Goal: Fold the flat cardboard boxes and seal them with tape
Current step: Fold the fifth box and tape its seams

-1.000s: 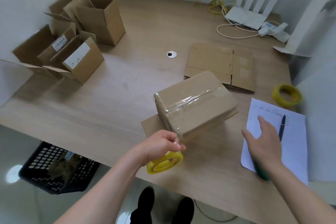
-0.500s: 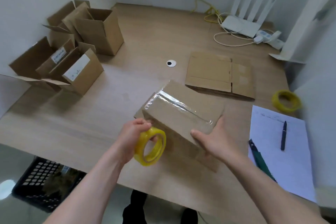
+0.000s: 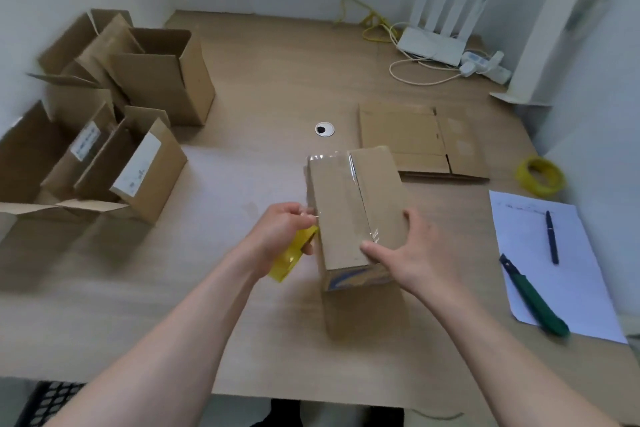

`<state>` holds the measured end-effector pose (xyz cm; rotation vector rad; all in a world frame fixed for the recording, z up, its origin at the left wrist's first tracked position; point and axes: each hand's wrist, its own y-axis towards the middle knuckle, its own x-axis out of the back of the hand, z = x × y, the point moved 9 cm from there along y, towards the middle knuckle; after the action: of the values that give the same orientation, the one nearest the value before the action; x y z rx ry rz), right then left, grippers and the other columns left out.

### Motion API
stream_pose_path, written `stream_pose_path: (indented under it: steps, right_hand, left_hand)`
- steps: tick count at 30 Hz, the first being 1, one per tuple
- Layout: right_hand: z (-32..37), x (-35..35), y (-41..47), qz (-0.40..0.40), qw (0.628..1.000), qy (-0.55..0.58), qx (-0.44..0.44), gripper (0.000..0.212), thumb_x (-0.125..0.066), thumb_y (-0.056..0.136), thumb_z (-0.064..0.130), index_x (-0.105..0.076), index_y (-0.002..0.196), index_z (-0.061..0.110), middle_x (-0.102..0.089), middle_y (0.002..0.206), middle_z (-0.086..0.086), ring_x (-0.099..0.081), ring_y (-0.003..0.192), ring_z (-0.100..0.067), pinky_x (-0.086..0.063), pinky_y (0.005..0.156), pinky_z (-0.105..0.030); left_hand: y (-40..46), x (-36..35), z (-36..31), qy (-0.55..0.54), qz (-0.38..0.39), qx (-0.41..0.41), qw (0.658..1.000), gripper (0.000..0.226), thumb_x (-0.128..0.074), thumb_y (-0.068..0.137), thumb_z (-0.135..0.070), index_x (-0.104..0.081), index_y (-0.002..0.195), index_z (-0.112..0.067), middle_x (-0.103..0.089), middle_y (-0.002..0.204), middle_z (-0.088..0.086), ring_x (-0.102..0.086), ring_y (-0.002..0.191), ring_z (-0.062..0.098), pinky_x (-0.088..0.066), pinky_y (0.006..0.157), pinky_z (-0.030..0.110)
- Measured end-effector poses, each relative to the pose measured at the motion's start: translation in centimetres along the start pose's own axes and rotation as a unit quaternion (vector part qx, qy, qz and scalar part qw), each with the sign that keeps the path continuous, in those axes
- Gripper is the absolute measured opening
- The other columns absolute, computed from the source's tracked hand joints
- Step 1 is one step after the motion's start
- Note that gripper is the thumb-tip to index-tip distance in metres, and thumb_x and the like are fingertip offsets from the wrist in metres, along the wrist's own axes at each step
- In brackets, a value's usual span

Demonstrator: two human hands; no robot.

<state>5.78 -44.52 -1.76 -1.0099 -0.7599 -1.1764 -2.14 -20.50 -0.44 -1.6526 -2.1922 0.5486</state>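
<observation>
A: Where clear tape runs lengthwise over the top seam, a folded cardboard box (image 3: 356, 215) at the middle of the frame, on the wooden desk (image 3: 263, 87), long side running away from the camera.

B: And gripped how?

A: On the right by the right hand (image 3: 412, 253), thumb lying across the near top edge, fingers (image 3: 407, 218) spread along the right side. On the left by the left hand (image 3: 280, 236), fingers curled round a yellow tape roll (image 3: 294, 255), pressed right against the left wall of the box. A strip of clear tape apparently stretched from roll to box corner, though too glossy and blurred to be sure.

B: Around it?

A: Just behind, towards the upper right, a flat unfolded box (image 3: 415, 139) lying on the desk. Further right, a second yellow roll (image 3: 540, 177) near the desk's edge. Lower right, a white sheet of paper (image 3: 540, 246) with a dark pen (image 3: 551, 236) on it and a green utility knife (image 3: 535, 298) at its left edge.

B: On the left?

A: A cluster of open assembled boxes (image 3: 114, 121) at the upper left, two with white labels. Mid-desk, a small round cable grommet (image 3: 324, 129). Upper right, a white router (image 3: 436, 42) with upright antennas, a power strip and tangled yellow and white cables (image 3: 377, 24) beside it. Lower left, under the desk, a black mesh basket (image 3: 48, 402).
</observation>
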Motion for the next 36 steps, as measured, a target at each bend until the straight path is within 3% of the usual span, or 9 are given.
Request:
stream_pose_path:
  steps: [6, 9, 12, 15, 20, 24, 27, 31, 36]
  right_hand:
    - [2.2, 1.7, -3.0, -0.032, 0.999, -0.025, 0.001, 0.082, -0.044, 0.073, 0.082, -0.042, 0.135, 0.029, -0.051, 0.127, -0.004, -0.049, 0.116, -0.027, -0.044, 0.094, -0.043]
    - [5.0, 3.8, -6.3, -0.050, 0.968, 0.230, 0.084, 0.056, -0.059, 0.072, 0.070, -0.053, 0.120, 0.041, -0.059, 0.092, 0.015, -0.058, 0.083, -0.009, -0.051, 0.074, -0.032]
    - [9.1, 2.1, -9.4, 0.104, 0.887, 0.437, 0.112, 0.057, -0.072, 0.067, 0.058, -0.058, 0.120, 0.040, -0.057, 0.064, 0.008, -0.063, 0.067, -0.007, -0.054, 0.062, -0.030]
    - [10.7, 1.2, -10.7, 0.175, 0.847, 0.495, 0.084, 0.042, -0.075, 0.072, 0.044, -0.065, 0.113, 0.039, -0.061, 0.065, -0.001, -0.067, 0.066, -0.013, -0.047, 0.053, -0.017]
    - [10.1, 1.0, -11.3, 0.185, 0.801, 0.569, 0.011, 0.010, -0.069, 0.090, 0.023, -0.072, 0.097, 0.029, -0.071, 0.077, -0.006, -0.068, 0.063, -0.021, -0.051, 0.051, -0.028]
    - [9.3, 2.0, -11.0, 0.152, 0.768, 0.622, -0.013, 0.015, -0.066, 0.090, 0.011, -0.071, 0.079, 0.022, -0.073, 0.082, -0.015, -0.068, 0.063, -0.023, -0.054, 0.053, -0.031]
    - [8.3, 3.1, -10.5, 0.132, 0.751, 0.647, -0.018, 0.008, -0.069, 0.086, 0.008, -0.067, 0.081, 0.013, -0.070, 0.077, -0.015, -0.065, 0.061, -0.020, -0.053, 0.050, -0.029]
    - [6.9, 5.3, -9.3, 0.104, 0.805, 0.584, 0.027, 0.011, -0.077, 0.079, 0.006, -0.068, 0.076, 0.012, -0.064, 0.072, -0.016, -0.057, 0.067, -0.026, -0.048, 0.062, -0.037]
    - [5.3, 7.8, -7.8, 0.074, 0.890, 0.445, 0.071, 0.017, -0.081, 0.073, 0.005, -0.070, 0.065, 0.015, -0.058, 0.058, -0.003, -0.050, 0.058, -0.016, -0.042, 0.056, -0.027]
  left_hand:
    - [-2.5, 2.3, -2.8, 0.120, 0.041, -0.052, 0.991, 0.030, -0.060, 0.095, -0.015, -0.053, 0.066, -0.019, -0.068, 0.080, 0.023, -0.070, 0.078, 0.027, -0.050, 0.059, 0.021]
    - [-5.2, 1.7, -3.6, 0.085, 0.086, -0.071, 0.990, 0.026, -0.064, 0.093, -0.015, -0.060, 0.068, -0.021, -0.073, 0.088, 0.020, -0.069, 0.090, 0.036, -0.050, 0.075, 0.030]
    - [-6.6, 0.2, -4.0, -0.001, 0.113, -0.074, 0.991, 0.014, -0.062, 0.092, -0.012, -0.060, 0.079, -0.011, -0.073, 0.103, 0.016, -0.067, 0.078, 0.031, -0.050, 0.084, 0.043]
    - [-7.4, -0.8, -4.5, -0.033, 0.091, -0.086, 0.992, 0.010, -0.059, 0.093, -0.006, -0.059, 0.084, -0.007, -0.073, 0.098, 0.014, -0.062, 0.083, 0.025, -0.047, 0.080, 0.038]
    - [-8.5, -2.0, -4.7, -0.047, 0.029, -0.092, 0.994, 0.013, -0.059, 0.092, -0.001, -0.065, 0.082, -0.006, -0.072, 0.100, 0.017, -0.068, 0.082, 0.020, -0.053, 0.063, 0.027]
    - [-9.2, -3.5, -6.0, -0.003, 0.005, -0.145, 0.989, 0.015, -0.065, 0.086, 0.005, -0.072, 0.076, -0.003, -0.074, 0.102, -0.001, -0.065, 0.108, 0.003, -0.053, 0.089, 0.033]
    - [-9.9, -4.3, -7.5, 0.051, -0.026, -0.201, 0.978, 0.018, -0.069, 0.082, 0.005, -0.076, 0.073, -0.009, -0.075, 0.094, -0.008, -0.068, 0.098, 0.002, -0.055, 0.085, 0.026]
    - [-10.8, -4.8, -8.9, 0.096, -0.086, -0.276, 0.952, 0.033, -0.074, 0.078, 0.004, -0.076, 0.067, -0.027, -0.074, 0.082, -0.015, -0.069, 0.079, 0.003, -0.054, 0.068, 0.017]
    - [-10.5, -5.8, -7.6, 0.084, -0.112, -0.255, 0.957, 0.042, -0.077, 0.079, -0.005, -0.074, 0.069, -0.046, -0.073, 0.069, -0.013, -0.068, 0.067, 0.004, -0.056, 0.065, 0.025]
